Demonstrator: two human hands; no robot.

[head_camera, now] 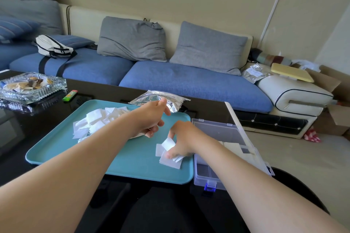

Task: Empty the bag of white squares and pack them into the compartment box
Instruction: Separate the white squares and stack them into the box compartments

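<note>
Two hands entered, both ours, both over the teal tray (56, 149) on the black table (17, 164).

Item 1, left hand (151, 117): it hovered above the middle of the tray, thumb raised, fingers loosely curled. A pale edge showed beneath it, and we could not tell whether it held anything.

Item 2, right hand (185, 138): it was low at the tray's right side, fingers curled down. It pinched a stack of squares (170, 162), thumb pressed on top. The lowest sheets lay fanned on the tray.

Item 3, heap of squares (94, 121): white and loose, it lay spread on the far left part of the tray, partly behind our left forearm.

Item 4, foil bag (170, 100): silver and crumpled, it lay at the tray's far edge, just beyond the left thumb.

Item 5, compartment box (208, 172): clear plastic with a blue latch (210, 185) at the near end, it stood just beside the tray's right edge. Its lid (223, 132) was raised, and our right forearm crossed above it. We could not make out its contents.

Item 6, sundries: a glass ashtray (32, 87) and a green lighter (70, 95) sat at the table's far left. A blue sofa (189, 79) with grey cushions (132, 38) stood behind.
</note>
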